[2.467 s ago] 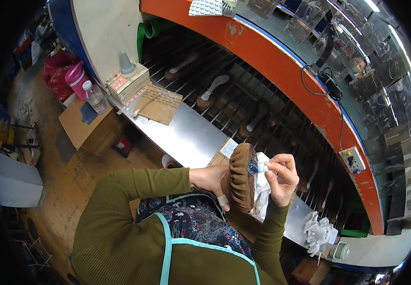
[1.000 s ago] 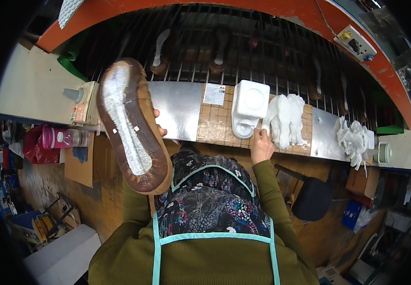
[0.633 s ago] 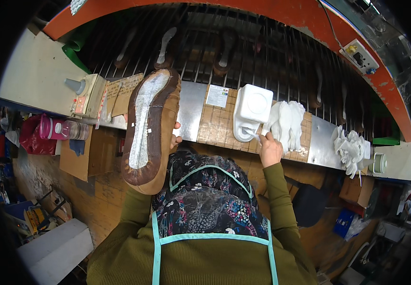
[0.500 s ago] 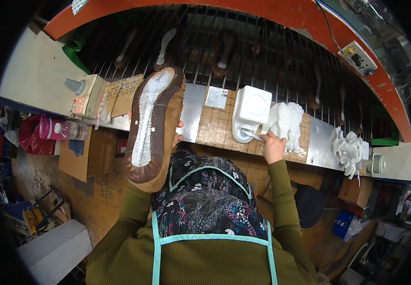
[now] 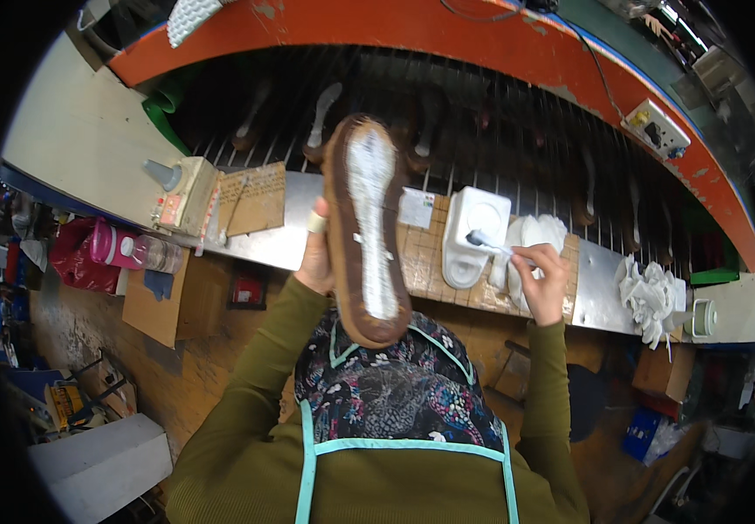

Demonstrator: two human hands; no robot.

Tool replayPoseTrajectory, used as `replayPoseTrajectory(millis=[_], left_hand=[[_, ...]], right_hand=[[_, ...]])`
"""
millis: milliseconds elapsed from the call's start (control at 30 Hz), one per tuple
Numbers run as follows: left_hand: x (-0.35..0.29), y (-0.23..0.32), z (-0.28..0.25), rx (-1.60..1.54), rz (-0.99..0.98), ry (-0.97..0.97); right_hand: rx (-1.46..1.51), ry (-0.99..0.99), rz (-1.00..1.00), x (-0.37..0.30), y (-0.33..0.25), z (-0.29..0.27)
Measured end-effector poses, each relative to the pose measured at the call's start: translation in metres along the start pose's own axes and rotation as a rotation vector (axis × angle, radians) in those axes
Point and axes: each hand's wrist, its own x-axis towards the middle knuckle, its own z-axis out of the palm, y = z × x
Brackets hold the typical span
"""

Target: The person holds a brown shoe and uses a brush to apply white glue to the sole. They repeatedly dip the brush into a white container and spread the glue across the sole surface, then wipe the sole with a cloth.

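My left hand (image 5: 316,259) grips the side of a brown shoe upper (image 5: 351,227), held upright with its underside facing me. A whitish strip runs down the middle of that underside, with brown around it. In my right hand (image 5: 545,272) a small brush (image 5: 484,240) is pinched by its pale handle. Its dark tip is over a white plastic container (image 5: 463,262) on the bench; whether they touch I cannot tell. White gloves (image 5: 541,231) lie just beyond my right hand.
Behind the bench, a rack of metal rods carries several more shoe uppers (image 5: 323,122) under an orange frame (image 5: 377,31). A beige device with a grey cone (image 5: 187,196) and a cardboard piece (image 5: 257,199) lie left. More white gloves (image 5: 650,293) hang over the right edge.
The brush has come up out of the container's opening, raised by my right hand. My left hand has brought the shoe upper rightward and turned it more upright.
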Motion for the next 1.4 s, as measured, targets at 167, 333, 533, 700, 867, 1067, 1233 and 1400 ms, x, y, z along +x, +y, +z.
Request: replayPoseTrajectory(millis=[167,333,533,700,867,1067,1233,1400], left_hand=[[0.014,0.005,0.041,0.084,0.054,-0.106],[0.016,0.005,0.066,0.310,0.256,-0.131],[0.005,0.001,0.068,0.358,0.300,-0.198],[0.002,0.002,0.071,0.422,0.320,-0.193],[0.006,0.003,0.073,0.420,0.342,-0.192],[0.014,0.006,0.076,0.483,0.364,-0.218],[0.020,0.003,0.072,0.440,0.317,-0.233],[0.021,0.004,0.077,0.428,0.284,-0.227]], right_hand=[[0.068,0.294,-0.251,0.018,-0.108,-0.023],[0.410,0.183,-0.153,0.007,-0.131,-0.004],[0.440,0.238,-0.109,0.014,-0.132,0.009],[0.432,0.269,-0.134,0.034,-0.131,0.008],[0.421,0.300,-0.165,0.058,-0.133,0.004],[0.306,0.368,-0.190,0.083,-0.128,-0.004],[0.351,0.384,-0.208,0.091,-0.126,-0.007],[0.311,0.312,-0.284,0.087,-0.109,-0.010]])
